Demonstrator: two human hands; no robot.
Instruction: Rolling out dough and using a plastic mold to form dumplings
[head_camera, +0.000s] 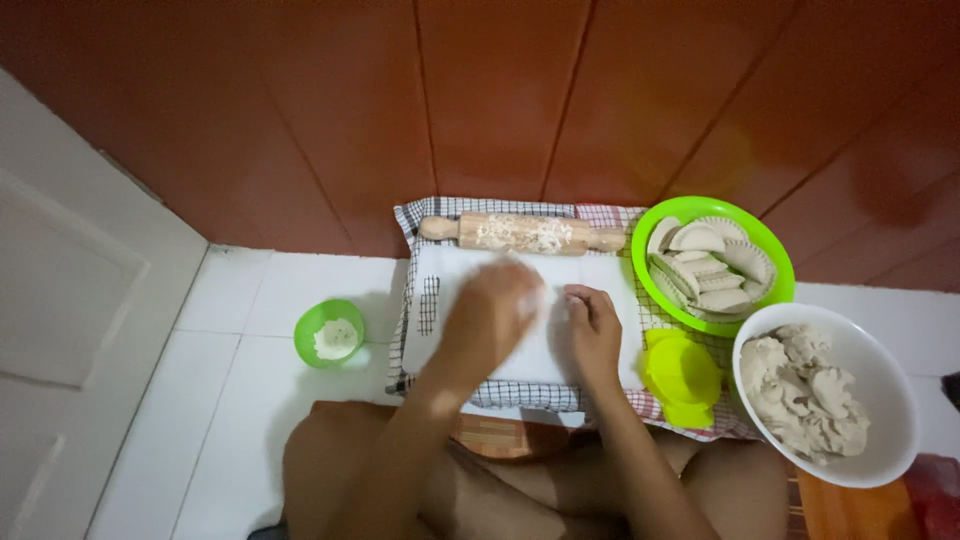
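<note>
Fingers of the left hand (492, 305) look blurred and flat, palm down, on the white board (520, 352); right hand (592, 330) has its fingers curled together beside it. Any dough beneath is hidden. Judging by this, even, light pressure would suit; rolling pin (522, 233) lies just beyond

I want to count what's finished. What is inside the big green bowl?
The big green bowl holds folded, crimped-edge dumplings, stacked and overlapping. Any lower layers and the bowl's bottom are covered, so an exact count isn't possible.

Rolling pin (522, 233) behind board (530, 350) (bowls right)
</note>
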